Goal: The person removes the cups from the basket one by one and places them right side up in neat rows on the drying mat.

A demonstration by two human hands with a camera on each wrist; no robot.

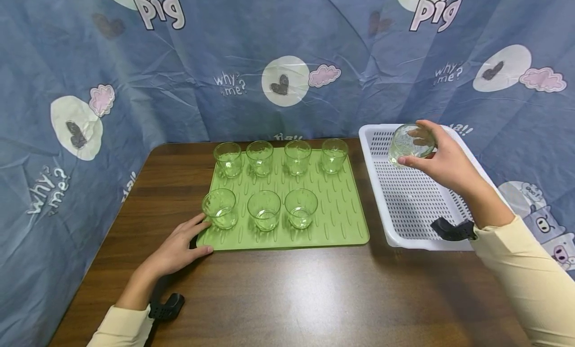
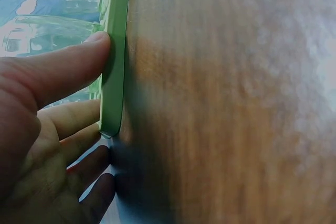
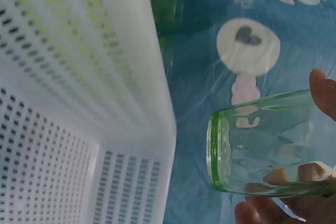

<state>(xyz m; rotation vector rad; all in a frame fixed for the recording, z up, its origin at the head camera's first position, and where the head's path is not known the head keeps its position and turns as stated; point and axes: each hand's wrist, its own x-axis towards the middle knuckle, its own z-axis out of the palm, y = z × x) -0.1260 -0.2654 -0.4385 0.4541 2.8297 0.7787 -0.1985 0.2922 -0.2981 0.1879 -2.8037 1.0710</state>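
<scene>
My right hand (image 1: 442,155) grips a clear glass cup (image 1: 406,145) above the white perforated basket (image 1: 382,207), thumb on one side and fingers on the other. The right wrist view shows its thick greenish base (image 3: 218,150) beyond the basket's rim. My left hand (image 1: 184,244) rests at the near left corner of the green mat (image 1: 337,232), its fingers extended. In the left wrist view the thumb (image 2: 79,66) lies against the mat's edge. Upright glass cups stand on the mat: several along the back and three in front, the front left cup (image 1: 220,209) closest to my left fingers.
The basket stands right of the mat on the brown wooden table (image 1: 287,292), a narrow strip of wood between them. A blue patterned curtain (image 1: 287,37) hangs behind the table. Black wrist straps (image 1: 453,230) show at both cuffs.
</scene>
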